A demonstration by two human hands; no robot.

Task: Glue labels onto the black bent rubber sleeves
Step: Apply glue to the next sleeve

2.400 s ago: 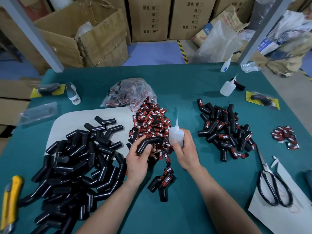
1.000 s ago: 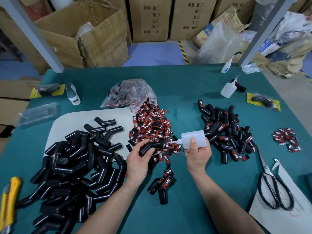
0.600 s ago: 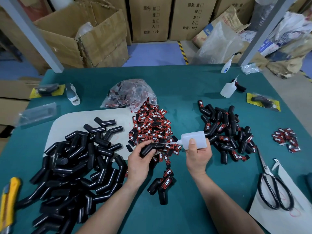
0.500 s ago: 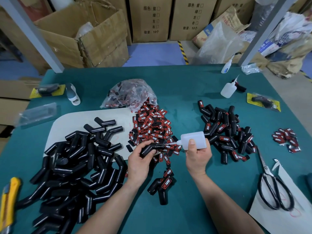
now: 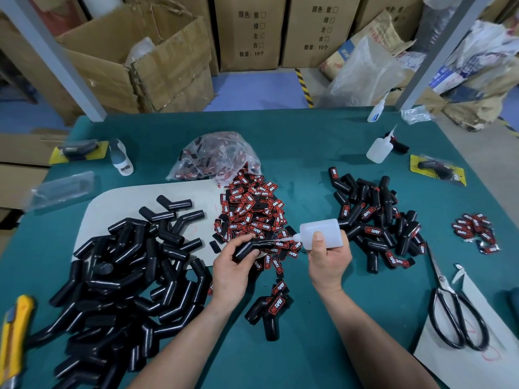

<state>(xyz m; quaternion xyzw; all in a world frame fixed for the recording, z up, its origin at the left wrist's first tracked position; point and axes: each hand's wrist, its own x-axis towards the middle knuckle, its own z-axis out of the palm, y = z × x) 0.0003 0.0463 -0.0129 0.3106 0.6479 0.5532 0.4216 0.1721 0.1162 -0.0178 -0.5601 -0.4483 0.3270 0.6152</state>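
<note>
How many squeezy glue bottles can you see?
3 bottles: one in the right hand, one standing beyond the labelled sleeves, one at the table's far edge. Others may be hidden.

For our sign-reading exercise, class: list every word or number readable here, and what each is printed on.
"TAPER": loose red-and-black labels heaped mid-table, and those glued on the black bent rubber sleeves at right.
"颜色 紫 绿 左 右 数量 10个": brown cardboard boxes behind the table.
Too blurred to read: yellow card packs; small white bottle with a blue label.
</note>
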